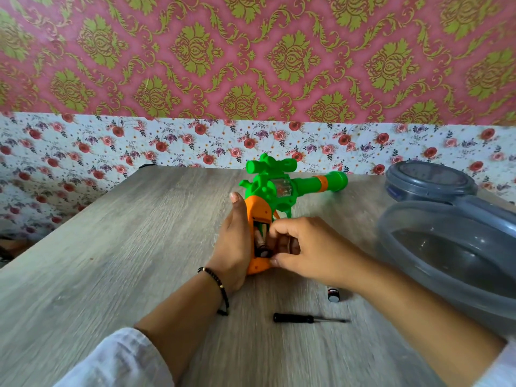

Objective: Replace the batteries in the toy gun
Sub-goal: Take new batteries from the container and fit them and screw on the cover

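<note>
Left hand point(233, 241) flat; right hand point(300, 248) curled, pinching.

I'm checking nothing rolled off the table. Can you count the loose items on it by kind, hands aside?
Toy gun: 1
Batteries: 2, one in the open grip, one lying loose
Screwdriver: 1
Grey container: 1
Grey lid: 1
Total: 6

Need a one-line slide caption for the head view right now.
Left hand steadies the toy gun while right hand works a battery in its open grip; spare battery and screwdriver lie nearby.
</note>
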